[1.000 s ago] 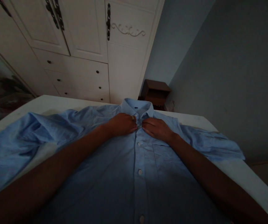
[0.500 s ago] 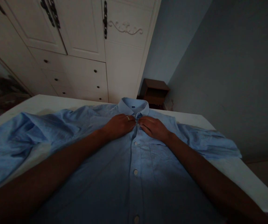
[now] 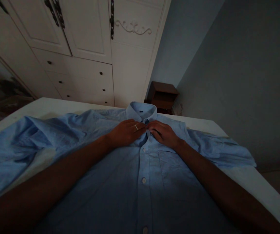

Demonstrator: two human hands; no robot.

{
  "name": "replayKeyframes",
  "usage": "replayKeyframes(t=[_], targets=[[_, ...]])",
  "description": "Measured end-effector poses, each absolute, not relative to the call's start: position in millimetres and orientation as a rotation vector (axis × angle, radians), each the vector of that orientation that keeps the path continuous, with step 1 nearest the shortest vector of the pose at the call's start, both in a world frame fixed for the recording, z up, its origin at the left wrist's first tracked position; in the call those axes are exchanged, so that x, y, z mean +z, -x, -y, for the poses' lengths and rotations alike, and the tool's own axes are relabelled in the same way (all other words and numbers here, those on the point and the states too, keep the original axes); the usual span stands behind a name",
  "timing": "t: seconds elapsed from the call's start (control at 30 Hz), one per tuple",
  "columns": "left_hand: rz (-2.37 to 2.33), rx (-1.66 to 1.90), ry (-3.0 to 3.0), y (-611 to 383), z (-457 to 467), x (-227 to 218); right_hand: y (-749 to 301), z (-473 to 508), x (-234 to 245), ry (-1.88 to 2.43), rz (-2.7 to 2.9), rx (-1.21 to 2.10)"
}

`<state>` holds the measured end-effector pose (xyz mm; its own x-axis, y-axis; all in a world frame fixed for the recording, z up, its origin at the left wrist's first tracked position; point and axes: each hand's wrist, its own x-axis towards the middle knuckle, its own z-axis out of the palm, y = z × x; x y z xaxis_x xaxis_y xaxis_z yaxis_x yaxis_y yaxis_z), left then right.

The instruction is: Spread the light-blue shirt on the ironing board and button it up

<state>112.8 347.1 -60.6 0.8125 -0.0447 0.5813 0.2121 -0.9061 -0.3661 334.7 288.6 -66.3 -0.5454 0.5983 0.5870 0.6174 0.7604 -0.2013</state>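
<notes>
A light blue button-up shirt (image 3: 115, 182) lies front side up, its sleeves spread to both sides. Just below the collar (image 3: 134, 112), my left hand (image 3: 127, 131) grips the front opening with bent fingers; a ring shows on one finger. Close against it, my right hand (image 3: 163, 132) pinches the other side of the opening. The fingertips of both hands nearly meet at the placket, and whatever button sits between them is hidden. Further down the placket, white buttons (image 3: 144, 180) are visible. A chest pocket (image 3: 167, 165) lies below my right hand.
The shirt rests on a white table (image 3: 254, 187). Beyond its far edge stands a white wardrobe (image 3: 88, 74) with drawers and dark handles. A small brown cabinet (image 3: 164, 89) is in the corner beside the grey wall (image 3: 247, 81).
Both hands stay at the top of the placket, with fingers shifted slightly and the fabric between them lifted a little. The whole view has moved slightly.
</notes>
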Motion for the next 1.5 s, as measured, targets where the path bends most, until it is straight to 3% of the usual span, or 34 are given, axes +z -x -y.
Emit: replayKeyframes(t=[1.03, 1.5], targets=[[0.048, -0.851, 2.551, -115.4, -346.7, -59.2, -331.3, -284.9, -63.6, 0.862, 2.213, -0.043], [0.053, -1.005, 2.522, -114.6, -349.1, -60.7, -331.6, -286.5, -63.5, 0.739, 2.311, -0.268]])
